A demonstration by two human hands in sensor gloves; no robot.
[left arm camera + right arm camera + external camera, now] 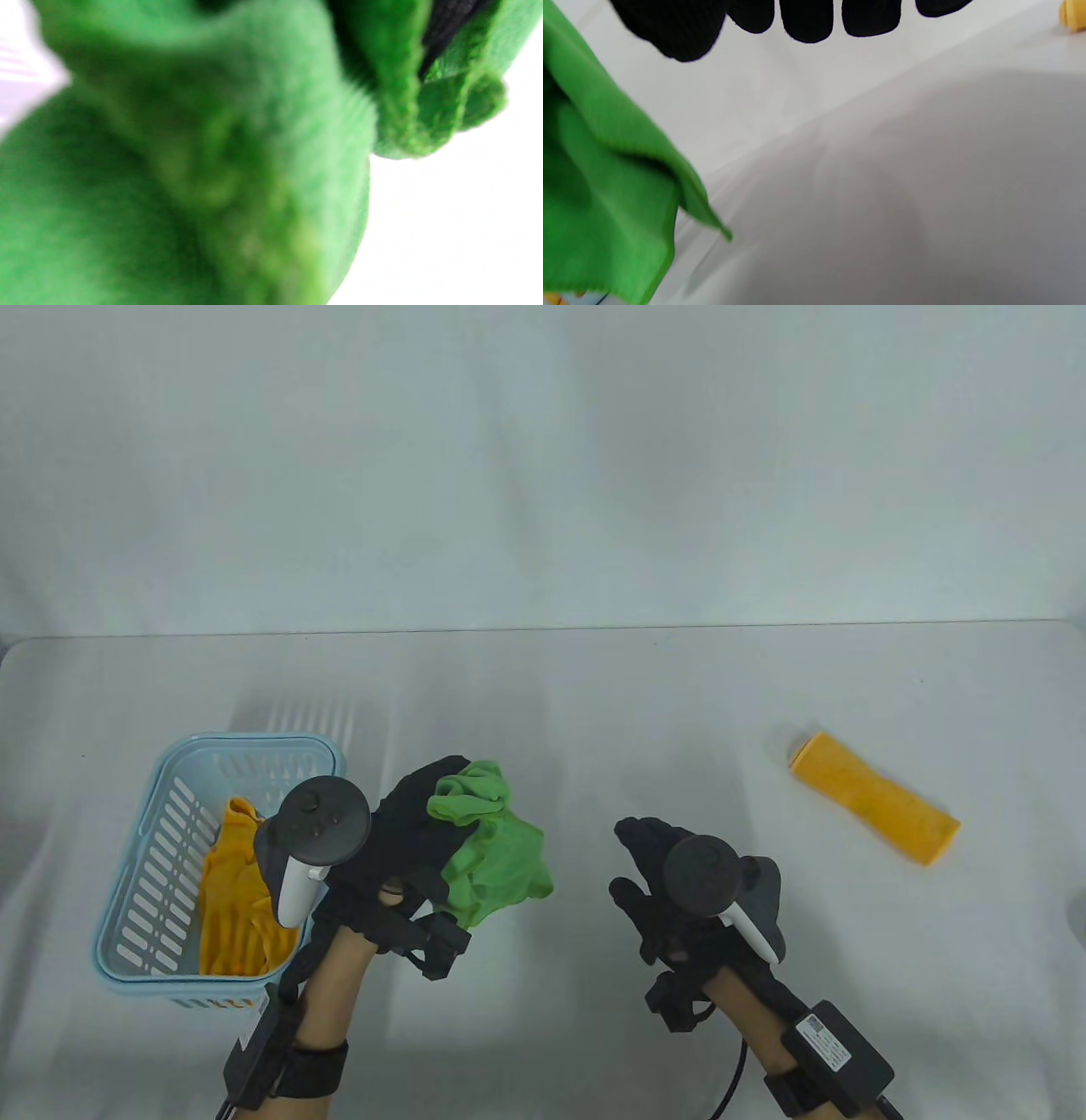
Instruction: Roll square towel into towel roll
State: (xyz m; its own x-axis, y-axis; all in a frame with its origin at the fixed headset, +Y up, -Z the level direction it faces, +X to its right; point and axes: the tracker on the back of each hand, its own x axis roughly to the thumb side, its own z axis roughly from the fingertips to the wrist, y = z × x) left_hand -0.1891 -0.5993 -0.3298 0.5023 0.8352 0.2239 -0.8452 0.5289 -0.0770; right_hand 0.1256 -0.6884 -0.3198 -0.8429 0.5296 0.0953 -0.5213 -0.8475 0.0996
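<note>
White table (594, 712), pale wall behind. Left hand (399, 848) grips bunched green towel (492, 848), fingers curled round it, lifted just at 3 o'clock of blue basket (144, 899) holding yellow cloth (233, 899). Right hand (679, 882) empty, fingers relaxed, slightly spread. Yellow roll (874, 808) at 2 o'clock of it, well apart.

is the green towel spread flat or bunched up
Bunched up. The green towel hangs crumpled from the left hand, which grips it beside the basket; no part lies spread flat on the table.
</note>
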